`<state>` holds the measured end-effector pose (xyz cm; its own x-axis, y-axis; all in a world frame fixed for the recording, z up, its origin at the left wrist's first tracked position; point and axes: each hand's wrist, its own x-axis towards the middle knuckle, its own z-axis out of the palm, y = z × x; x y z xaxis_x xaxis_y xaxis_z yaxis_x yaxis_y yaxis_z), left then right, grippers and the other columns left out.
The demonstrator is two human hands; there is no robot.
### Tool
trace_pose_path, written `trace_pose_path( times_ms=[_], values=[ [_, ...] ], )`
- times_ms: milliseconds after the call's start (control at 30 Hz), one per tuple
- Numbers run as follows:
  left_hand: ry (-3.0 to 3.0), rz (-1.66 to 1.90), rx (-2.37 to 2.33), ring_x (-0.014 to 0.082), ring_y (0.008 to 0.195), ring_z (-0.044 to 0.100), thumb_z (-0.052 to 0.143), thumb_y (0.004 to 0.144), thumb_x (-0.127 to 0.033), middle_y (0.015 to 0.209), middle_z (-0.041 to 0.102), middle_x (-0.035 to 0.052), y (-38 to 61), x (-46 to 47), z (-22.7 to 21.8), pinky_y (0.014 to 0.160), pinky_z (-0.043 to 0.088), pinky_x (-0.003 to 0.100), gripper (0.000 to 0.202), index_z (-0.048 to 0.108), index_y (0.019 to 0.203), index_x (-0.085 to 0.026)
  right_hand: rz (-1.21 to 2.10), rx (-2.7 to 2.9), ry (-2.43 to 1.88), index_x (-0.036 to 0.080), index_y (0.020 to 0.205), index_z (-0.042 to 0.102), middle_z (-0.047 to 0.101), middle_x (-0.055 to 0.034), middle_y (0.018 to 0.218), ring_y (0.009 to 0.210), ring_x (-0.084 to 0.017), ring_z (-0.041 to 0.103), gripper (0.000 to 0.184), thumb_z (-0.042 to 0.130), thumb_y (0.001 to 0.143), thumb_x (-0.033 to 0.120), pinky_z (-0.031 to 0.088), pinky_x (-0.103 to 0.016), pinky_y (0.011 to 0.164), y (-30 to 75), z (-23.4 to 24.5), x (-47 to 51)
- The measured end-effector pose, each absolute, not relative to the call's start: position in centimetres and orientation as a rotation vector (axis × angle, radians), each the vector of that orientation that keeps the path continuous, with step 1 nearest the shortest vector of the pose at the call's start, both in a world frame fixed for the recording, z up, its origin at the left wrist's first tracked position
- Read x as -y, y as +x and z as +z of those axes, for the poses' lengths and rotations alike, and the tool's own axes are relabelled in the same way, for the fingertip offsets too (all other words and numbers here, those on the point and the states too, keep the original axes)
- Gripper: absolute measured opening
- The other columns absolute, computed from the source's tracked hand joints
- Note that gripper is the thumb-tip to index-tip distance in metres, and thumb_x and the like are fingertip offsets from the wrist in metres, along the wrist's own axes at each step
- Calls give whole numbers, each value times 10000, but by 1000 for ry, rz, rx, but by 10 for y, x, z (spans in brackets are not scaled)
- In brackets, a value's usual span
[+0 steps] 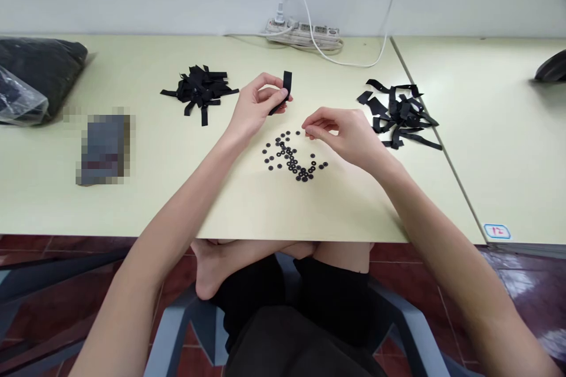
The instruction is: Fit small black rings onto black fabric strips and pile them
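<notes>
Pinched between the thumb and fingers of my left hand (260,99) is a black fabric strip (287,80), one end standing up above the fingers. My right hand (338,131) is closed in a pinch just above the table, right of the left hand; whatever its fingertips hold is too small to make out. Below and between both hands lie several small black round rings (292,162), scattered loosely. A pile of black strips (201,89) lies left of my left hand. Another pile of black strips (402,115) lies beyond my right forearm.
A power strip (305,33) with a white cable (375,62) sits against the wall. At the left are a black bag (44,73) and a blurred-out dark object (104,150). A seam (442,147) divides the tabletops, with a number label (497,231) beside it.
</notes>
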<state>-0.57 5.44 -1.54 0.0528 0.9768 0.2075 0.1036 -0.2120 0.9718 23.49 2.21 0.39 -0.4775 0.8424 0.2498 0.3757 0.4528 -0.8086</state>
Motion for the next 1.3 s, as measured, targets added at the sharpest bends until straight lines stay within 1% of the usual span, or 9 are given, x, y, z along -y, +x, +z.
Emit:
trace_pose_path(
  times_ms=[167, 300, 400, 567, 667, 800, 1000, 1133, 1300],
  values=[
    [1476, 1245, -1103, 183, 1030, 791, 797, 1025, -295, 981, 819, 30, -3, -50, -14, 993, 630, 368, 202, 613, 1082, -233, 887, 1985, -1012, 237, 1003, 815, 829, -70, 987, 928, -271, 820, 157, 742, 1051, 367, 659, -518, 994, 237, 0, -24],
    [1557, 1211, -1111, 197, 1053, 795, 761, 1038, -297, 1005, 812, 26, 0, -46, -11, 946, 648, 358, 135, 664, 1107, -233, 874, 1927, -1047, 243, 1010, 814, 819, -68, 975, 951, -278, 816, 183, 745, 1055, 406, 673, -519, 994, 237, -1, -24],
    [1563, 1179, -1097, 216, 1057, 803, 743, 1039, -232, 1040, 807, 43, 3, -44, -10, 935, 662, 375, 49, 716, 1073, -210, 865, 1890, -1068, 252, 1004, 816, 806, -64, 963, 981, -280, 810, 174, 763, 1047, 412, 677, -504, 996, 237, 1, -24],
    [1564, 1204, -1046, 266, 1153, 810, 806, 970, -103, 1048, 806, 53, 9, -40, -7, 1063, 662, 445, 113, 754, 1034, -180, 836, 1861, -1057, 244, 1018, 818, 804, -55, 944, 985, -267, 820, 143, 790, 1050, 380, 685, -478, 993, 238, 2, -24],
    [1634, 1185, -1017, 273, 1204, 806, 830, 954, -130, 1079, 813, 42, 11, -35, -3, 1128, 646, 465, 128, 772, 1050, -192, 835, 1836, -1048, 244, 1007, 827, 825, -49, 948, 954, -257, 835, 122, 809, 1044, 359, 698, -455, 980, 238, 3, -23],
    [1706, 1171, -1021, 281, 1242, 793, 871, 933, -216, 1143, 830, 56, 13, -31, -1, 1154, 635, 461, 167, 783, 1075, -218, 873, 1775, -1012, 273, 983, 841, 847, -30, 933, 954, -259, 853, 85, 869, 999, 352, 717, -421, 964, 238, 5, -22],
    [1785, 1167, -1037, 288, 1259, 782, 893, 930, -323, 1227, 824, 93, 13, -32, -3, 1173, 617, 474, 228, 776, 1096, -218, 912, 1713, -985, 286, 951, 847, 862, -24, 934, 937, -268, 857, 82, 928, 938, 296, 734, -451, 947, 237, 7, -21],
    [1770, 1170, -1017, 277, 1266, 772, 884, 920, -304, 1275, 815, 101, 12, -33, -3, 1149, 627, 441, 267, 776, 1145, -210, 918, 1703, -980, 273, 967, 845, 853, -25, 925, 917, -254, 853, 77, 917, 945, 290, 735, -443, 933, 236, 8, -20],
    [1764, 1189, -979, 282, 1275, 769, 886, 907, -284, 1291, 810, 93, 11, -35, -3, 1133, 639, 438, 276, 776, 1150, -214, 905, 1720, -977, 278, 954, 836, 846, -30, 928, 903, -258, 835, 131, 938, 932, 357, 733, -450, 905, 236, 8, -22]
  ],
)
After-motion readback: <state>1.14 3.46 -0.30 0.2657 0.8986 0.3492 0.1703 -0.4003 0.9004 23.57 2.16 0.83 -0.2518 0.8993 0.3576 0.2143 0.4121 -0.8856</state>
